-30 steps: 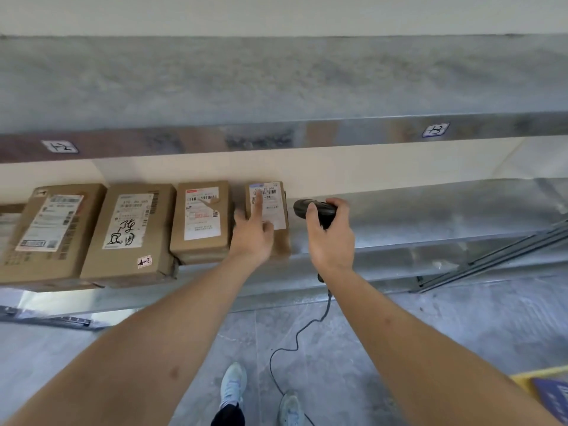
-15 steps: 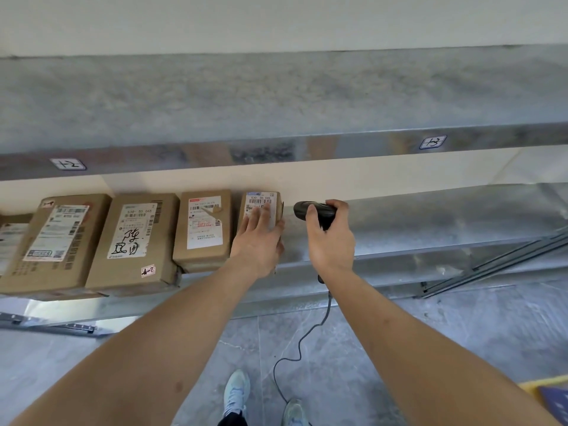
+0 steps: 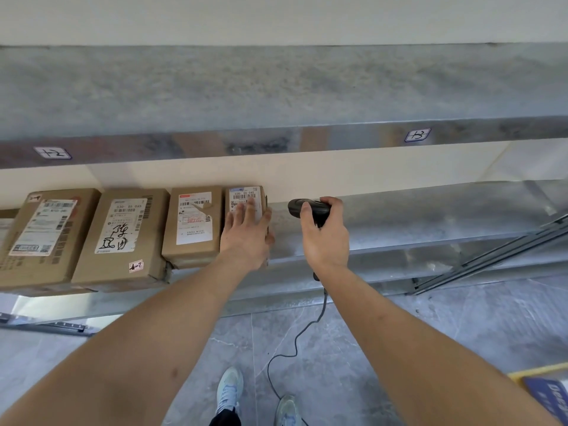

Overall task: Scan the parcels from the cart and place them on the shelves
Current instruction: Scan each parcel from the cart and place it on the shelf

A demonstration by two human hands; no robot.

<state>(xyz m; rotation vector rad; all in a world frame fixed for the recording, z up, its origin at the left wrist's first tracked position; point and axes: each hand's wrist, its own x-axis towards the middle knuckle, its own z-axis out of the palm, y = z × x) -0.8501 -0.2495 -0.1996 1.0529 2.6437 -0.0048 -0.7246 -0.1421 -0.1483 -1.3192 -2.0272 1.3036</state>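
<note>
Four cardboard parcels sit in a row on the metal shelf [image 3: 415, 222]. The left hand [image 3: 247, 238] lies flat on the rightmost, smallest parcel [image 3: 246, 198], fingers straight and spread — its grip released, apparently settling the box in place. The right hand [image 3: 325, 238] clenches a corded barcode scanner [image 3: 307, 207] just beside it. Shelf space remains to the right — how many parcels are left on the cart cannot be seen.
</note>
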